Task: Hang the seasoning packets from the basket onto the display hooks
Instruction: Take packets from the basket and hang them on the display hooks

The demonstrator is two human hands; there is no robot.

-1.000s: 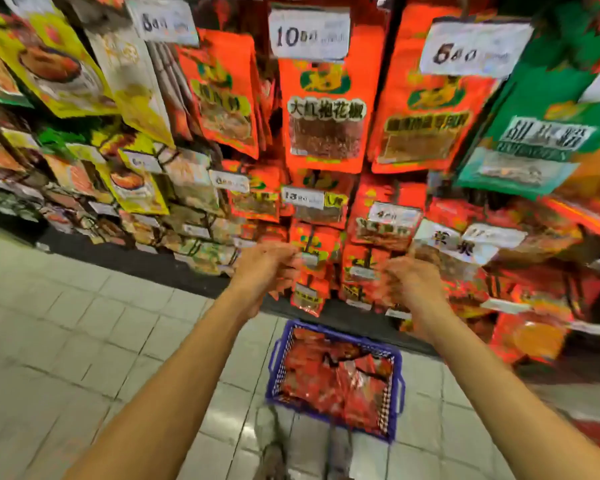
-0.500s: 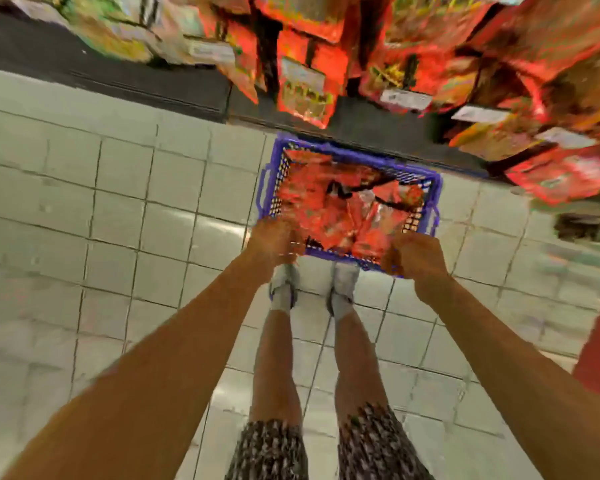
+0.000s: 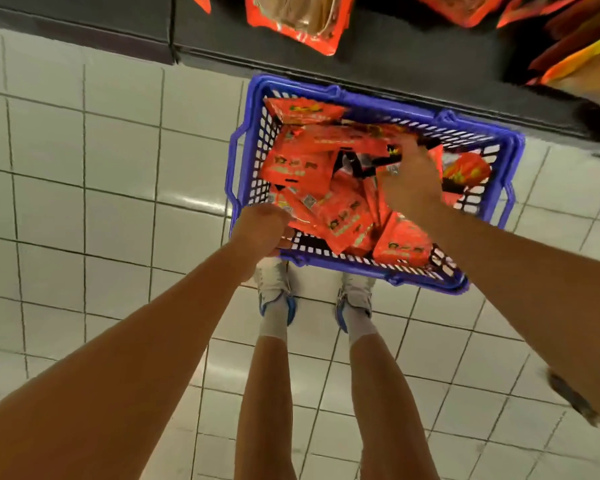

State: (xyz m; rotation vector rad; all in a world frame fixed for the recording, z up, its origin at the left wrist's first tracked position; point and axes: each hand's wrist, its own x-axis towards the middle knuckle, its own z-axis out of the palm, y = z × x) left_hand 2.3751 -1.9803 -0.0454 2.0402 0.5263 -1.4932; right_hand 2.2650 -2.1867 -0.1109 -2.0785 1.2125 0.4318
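- I am watching the right hand [image 3: 411, 183] reaching into the blue basket [image 3: 478, 147] on the floor; its fingers are lying among the red seasoning packets [image 3: 329, 206], grip hidden, cannot tell.
- Left hand [image 3: 262, 230] fingers are curling at the near rim, touching a packet; hold unclear.
- Risk I am judging: the slick overlapping packets beneath the fingers are likely to slide, or several lift together and drop.

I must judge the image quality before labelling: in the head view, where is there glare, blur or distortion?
Head view: glare on the floor tiles left of the basket; the right hand over the packets is motion-blurred, the left hand sharper; wide-angle lens bends the tile lines; hanging packets at top are soft.
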